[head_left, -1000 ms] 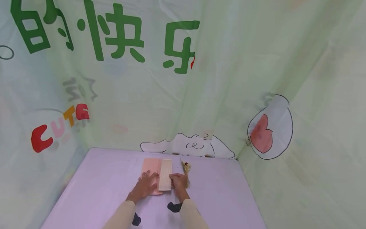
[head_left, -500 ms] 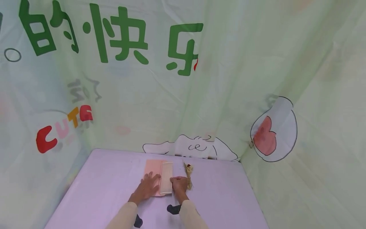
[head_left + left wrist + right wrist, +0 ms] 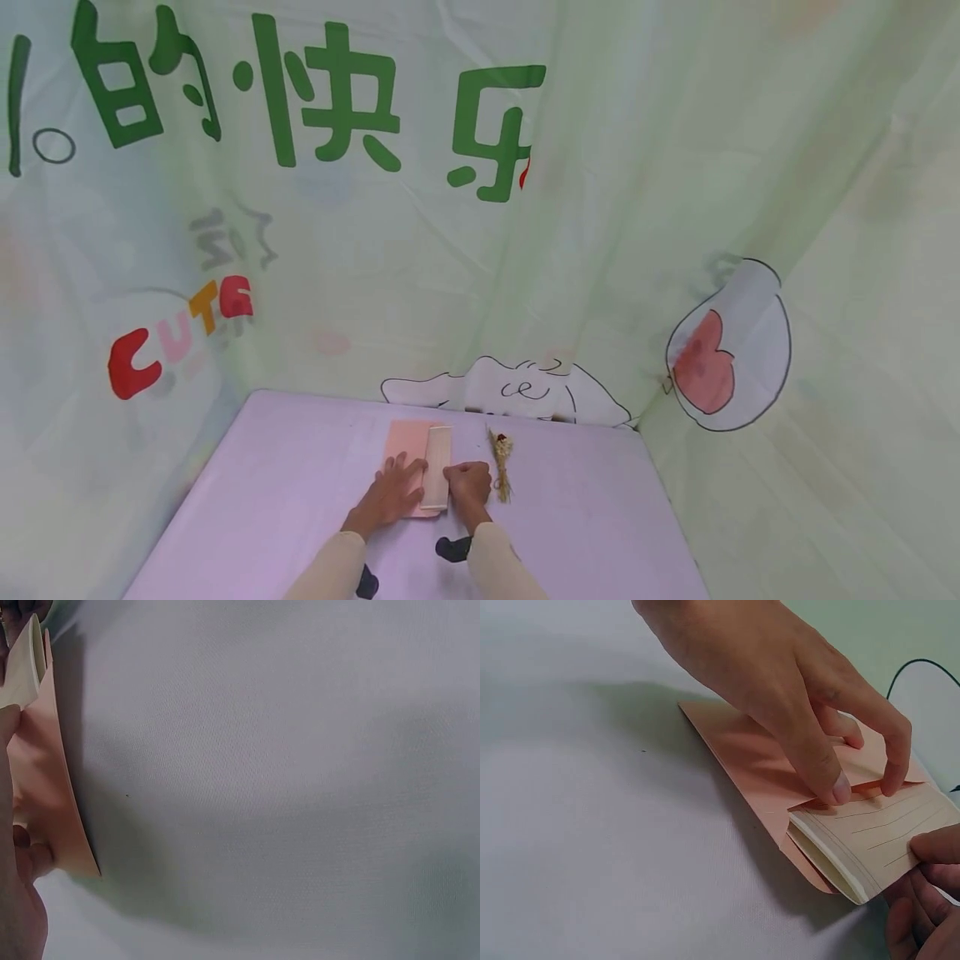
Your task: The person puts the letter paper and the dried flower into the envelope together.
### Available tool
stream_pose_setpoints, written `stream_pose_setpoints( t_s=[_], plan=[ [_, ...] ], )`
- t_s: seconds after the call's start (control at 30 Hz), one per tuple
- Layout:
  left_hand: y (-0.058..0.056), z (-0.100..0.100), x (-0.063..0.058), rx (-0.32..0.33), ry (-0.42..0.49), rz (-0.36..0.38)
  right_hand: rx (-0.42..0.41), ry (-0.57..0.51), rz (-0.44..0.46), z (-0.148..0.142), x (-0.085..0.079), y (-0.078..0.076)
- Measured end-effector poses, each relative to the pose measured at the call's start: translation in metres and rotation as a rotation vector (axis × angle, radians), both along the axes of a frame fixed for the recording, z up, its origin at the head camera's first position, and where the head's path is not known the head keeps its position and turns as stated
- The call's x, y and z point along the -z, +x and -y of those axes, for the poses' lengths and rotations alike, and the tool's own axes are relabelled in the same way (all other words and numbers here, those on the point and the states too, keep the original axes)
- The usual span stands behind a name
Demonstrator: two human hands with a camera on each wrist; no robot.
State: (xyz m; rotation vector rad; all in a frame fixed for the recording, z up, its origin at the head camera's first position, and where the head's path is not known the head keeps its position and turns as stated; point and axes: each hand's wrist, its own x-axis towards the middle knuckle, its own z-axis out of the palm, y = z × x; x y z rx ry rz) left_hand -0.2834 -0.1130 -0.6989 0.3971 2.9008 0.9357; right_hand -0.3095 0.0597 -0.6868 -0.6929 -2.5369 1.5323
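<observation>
A pink envelope [image 3: 407, 437] lies on the table, its opening facing right. Folded, lined letter paper [image 3: 889, 825] sits partly inside it, with the rest sticking out past the opening. My left hand [image 3: 397, 490] rests on the envelope with fingers spread; in the right wrist view its thumb and a finger press at the opening's edge. At the paper's outer edge, my right hand [image 3: 469, 482] pinches it, thumb [image 3: 934, 846] on top and the other fingers bent below. The left wrist view catches only the envelope's side [image 3: 49, 780] and part of the left hand [image 3: 22, 907].
Just right of the right hand lies a small bunch of dried flowers [image 3: 502, 458]. The table [image 3: 300, 475] has a pale purple cover. Printed fabric curtains [image 3: 360, 275] enclose its back and both sides. Dark wrist camera mounts [image 3: 453, 548] show under the sleeves.
The right hand has pushed the letter paper leftward, deeper into the envelope, so less of it sticks out. The left hand stays on the envelope. The head view has shifted slightly.
</observation>
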Motion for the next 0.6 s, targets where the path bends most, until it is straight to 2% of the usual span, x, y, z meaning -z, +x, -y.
stream_pose_setpoints(
  t_s=[0.2, 0.3, 0.33, 0.47, 0.6],
  plan=[
    [0.001, 0.0, 0.001, -0.001, 0.022, 0.014, -0.014, 0.082, -0.024, 0.006, -0.005, 0.002],
    [0.002, 0.001, 0.0, 0.001, 0.029, 0.02, -0.009, 0.098, -0.006, 0.009, -0.003, -0.001],
    [0.002, 0.001, 0.001, 0.001, 0.029, 0.021, -0.013, 0.089, 0.011, 0.011, -0.007, 0.0],
    [0.002, 0.001, 0.001, 0.004, 0.031, 0.026, -0.038, 0.1, 0.03, 0.015, -0.003, -0.004],
    [0.002, 0.001, 0.002, 0.002, 0.033, 0.024, -0.056, 0.135, 0.012, 0.018, 0.005, -0.008]
  ],
)
